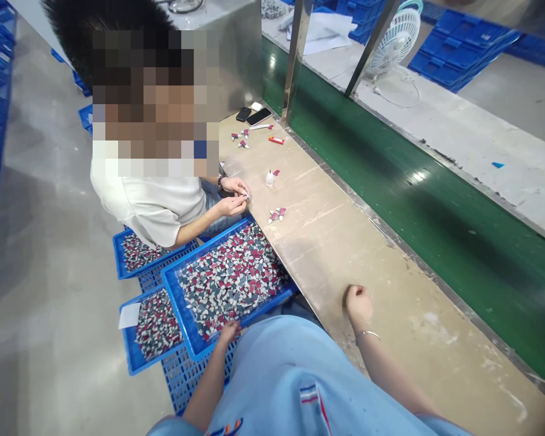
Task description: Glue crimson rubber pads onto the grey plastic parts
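My left hand [230, 332] is at the near rim of a large blue tray [171, 303], fingers curled over the edge and partly hidden. Small maroon, grey and white pieces [236, 272] fill this tray. On the tan workbench, my right hand [360, 304] rests in a loose fist; I see nothing held in it. A small cluster of joined pieces [277, 215] lies farther up the bench. Beyond it stands a small white bottle [269, 178] with a thin tip, beside a single maroon piece [276, 172].
A co-worker in a white shirt [149, 203] sits at left, both hands [235, 197] pinching a small piece. Two more filled blue trays [134, 357] rest on blue slatted plastic. Phones [258, 116] lie at the bench's far end. A green conveyor belt [390, 175] runs alongside; a fan [397, 36] stands beyond.
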The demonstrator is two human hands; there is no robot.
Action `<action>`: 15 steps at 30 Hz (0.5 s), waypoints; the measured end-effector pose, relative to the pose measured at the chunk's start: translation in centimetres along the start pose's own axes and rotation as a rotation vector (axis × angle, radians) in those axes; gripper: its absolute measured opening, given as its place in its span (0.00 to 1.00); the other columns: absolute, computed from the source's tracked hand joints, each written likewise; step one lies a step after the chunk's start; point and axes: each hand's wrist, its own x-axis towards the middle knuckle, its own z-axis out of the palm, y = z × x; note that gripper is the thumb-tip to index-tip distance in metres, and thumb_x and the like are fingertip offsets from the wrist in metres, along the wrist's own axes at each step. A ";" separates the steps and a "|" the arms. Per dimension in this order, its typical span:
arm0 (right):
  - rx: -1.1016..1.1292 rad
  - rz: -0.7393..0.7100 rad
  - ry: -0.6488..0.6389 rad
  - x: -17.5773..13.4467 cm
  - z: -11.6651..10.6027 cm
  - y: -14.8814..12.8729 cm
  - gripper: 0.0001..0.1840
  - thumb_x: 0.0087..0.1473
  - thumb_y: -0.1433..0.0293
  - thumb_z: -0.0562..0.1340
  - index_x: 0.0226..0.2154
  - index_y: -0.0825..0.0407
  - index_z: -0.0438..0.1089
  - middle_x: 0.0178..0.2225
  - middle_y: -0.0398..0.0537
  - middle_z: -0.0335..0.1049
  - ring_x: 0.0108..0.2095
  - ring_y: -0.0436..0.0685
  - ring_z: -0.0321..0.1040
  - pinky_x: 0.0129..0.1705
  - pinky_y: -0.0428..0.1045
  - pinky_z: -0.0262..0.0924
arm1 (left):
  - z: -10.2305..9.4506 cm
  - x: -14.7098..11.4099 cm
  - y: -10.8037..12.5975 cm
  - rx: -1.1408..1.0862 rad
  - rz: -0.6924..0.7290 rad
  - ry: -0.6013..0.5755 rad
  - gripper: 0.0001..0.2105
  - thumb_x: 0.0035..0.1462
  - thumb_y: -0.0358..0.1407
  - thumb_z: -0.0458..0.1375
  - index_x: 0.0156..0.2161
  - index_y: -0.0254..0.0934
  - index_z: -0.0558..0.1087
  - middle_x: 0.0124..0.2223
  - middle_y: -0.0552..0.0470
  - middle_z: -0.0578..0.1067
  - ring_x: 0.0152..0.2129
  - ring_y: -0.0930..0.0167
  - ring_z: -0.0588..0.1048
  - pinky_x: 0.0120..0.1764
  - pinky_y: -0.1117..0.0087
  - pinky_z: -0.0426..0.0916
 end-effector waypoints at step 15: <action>-0.011 0.010 0.007 -0.4 -0.1 -0.3 0.19 0.68 0.58 0.64 0.55 0.53 0.72 0.53 0.53 0.75 0.50 0.60 0.75 0.53 0.61 0.74 | 0.0 0.4 0.0 0.008 0.005 -0.002 0.18 0.69 0.42 0.62 0.58 0.35 0.73 0.56 0.43 0.77 0.48 0.63 0.79 0.49 0.55 0.79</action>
